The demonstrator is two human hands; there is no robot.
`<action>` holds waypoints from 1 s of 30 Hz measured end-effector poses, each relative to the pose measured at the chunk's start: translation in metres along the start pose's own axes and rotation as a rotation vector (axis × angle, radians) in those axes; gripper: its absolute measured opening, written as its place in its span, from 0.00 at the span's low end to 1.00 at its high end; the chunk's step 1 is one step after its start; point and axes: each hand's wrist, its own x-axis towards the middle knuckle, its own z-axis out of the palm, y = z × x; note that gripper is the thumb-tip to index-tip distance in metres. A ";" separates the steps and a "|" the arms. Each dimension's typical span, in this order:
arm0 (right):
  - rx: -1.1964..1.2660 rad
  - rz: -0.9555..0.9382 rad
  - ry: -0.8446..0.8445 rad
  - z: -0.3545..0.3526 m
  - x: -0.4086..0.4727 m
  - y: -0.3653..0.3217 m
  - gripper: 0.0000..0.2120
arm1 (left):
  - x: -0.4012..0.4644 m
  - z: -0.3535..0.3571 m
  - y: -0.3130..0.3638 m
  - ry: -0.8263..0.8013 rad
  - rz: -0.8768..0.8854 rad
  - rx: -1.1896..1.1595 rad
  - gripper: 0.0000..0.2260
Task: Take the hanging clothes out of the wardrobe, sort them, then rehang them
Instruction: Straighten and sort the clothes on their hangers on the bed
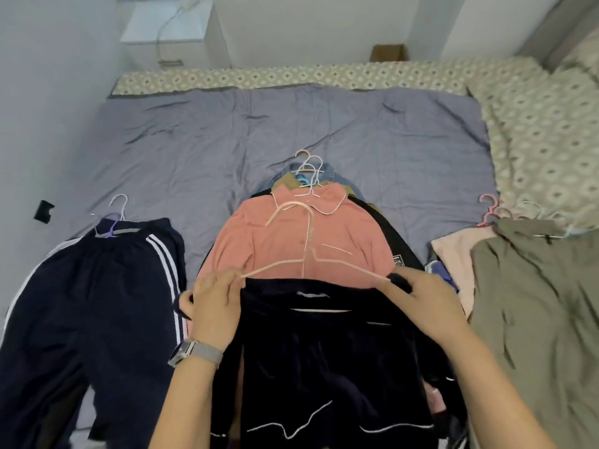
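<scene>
Head view, nearest first: our left hand [212,306] and right hand [431,306] each pinch a top corner of a navy garment [324,367] with white piping, and between them runs the bar of a pink hanger [308,251], its hook tipped forward over the coral shirt [308,241]. Both grips are clamped on cloth, fingers curled at the hanger's two ends; a watch [191,351] sits on the left wrist. We judge the garment soft, light and limp, likely to slide off a thin wire hanger, so the sensible hold is where we have it, at the shoulders or waistband corners, keeping the cloth taut along the bar; the hanger itself looks thin and springy and is best taken at the hook or the neck. On the bed [291,131] we count three piles. On the left lie track trousers [90,303] with white stripes, with two hooks showing. In the middle is the stack under the coral shirt, with a black layer, a tan one and denim [293,170] at the back, and about four hooks fanned above the collar. On the right is an olive garment [534,303] over a pale pink one [453,254], with at least three hooks, though those are too blurred to count surely. Farthest off, patterned bedding [534,124] runs along the far edge and right side.
</scene>
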 end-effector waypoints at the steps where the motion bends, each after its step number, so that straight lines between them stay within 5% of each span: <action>1: -0.045 -0.022 0.083 -0.004 -0.014 -0.013 0.18 | -0.009 -0.014 0.002 0.022 0.009 0.000 0.14; 4: -0.055 -0.056 0.261 -0.015 -0.062 -0.040 0.19 | -0.048 -0.057 0.009 0.057 0.053 -0.055 0.14; 10: -0.016 -0.046 0.352 -0.013 -0.188 -0.071 0.24 | -0.148 -0.131 -0.017 0.014 0.127 -0.116 0.11; 16: 0.078 -0.055 0.384 0.007 -0.283 -0.120 0.13 | -0.224 -0.188 -0.063 0.020 0.081 -0.241 0.05; 22: -0.036 0.000 0.561 -0.009 -0.361 -0.131 0.17 | -0.270 -0.200 -0.066 -0.051 0.149 -0.315 0.05; 30: 0.152 0.221 0.776 -0.036 -0.461 -0.087 0.14 | -0.313 -0.186 0.005 -0.115 0.415 -0.263 0.02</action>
